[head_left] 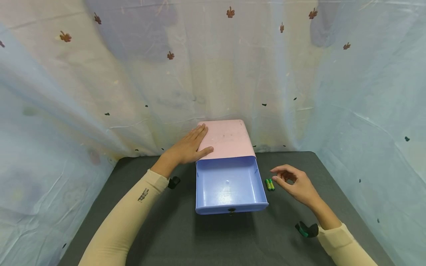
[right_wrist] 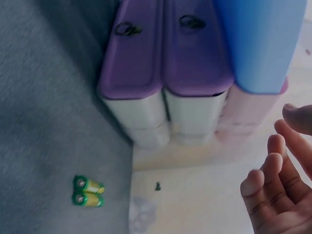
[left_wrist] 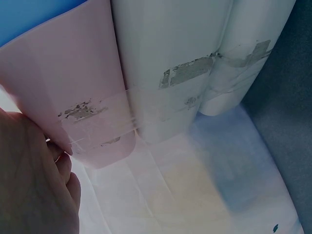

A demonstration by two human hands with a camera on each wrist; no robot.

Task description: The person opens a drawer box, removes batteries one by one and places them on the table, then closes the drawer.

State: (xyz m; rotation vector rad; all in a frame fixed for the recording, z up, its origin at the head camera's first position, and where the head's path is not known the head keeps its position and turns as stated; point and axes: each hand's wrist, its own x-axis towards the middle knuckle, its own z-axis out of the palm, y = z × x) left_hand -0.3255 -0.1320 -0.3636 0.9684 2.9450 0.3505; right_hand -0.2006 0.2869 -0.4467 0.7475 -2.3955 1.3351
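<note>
On my feed, the left hand (head_left: pixel 189 147), fingers extended, rested on the pink cabinet (head_left: pixel 229 138), its glossy blue drawer (head_left: pixel 227 188) jutting near; rightward, the loosely curved, empty right hand (head_left: pixel 297 185) hovered by green-yellow batteries (head_left: pixel 271 184).

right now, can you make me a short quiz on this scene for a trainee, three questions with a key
1. Count: how many batteries lie on the table near the right hand?
2. True or false: the right hand is gripping a battery.
3. Short answer: what does the left hand rest on?

Key:
1. Two.
2. False; the right hand holds nothing, and the right wrist view shows it apart from both batteries.
3. The pink casing that the blue drawer sticks out of.
</note>
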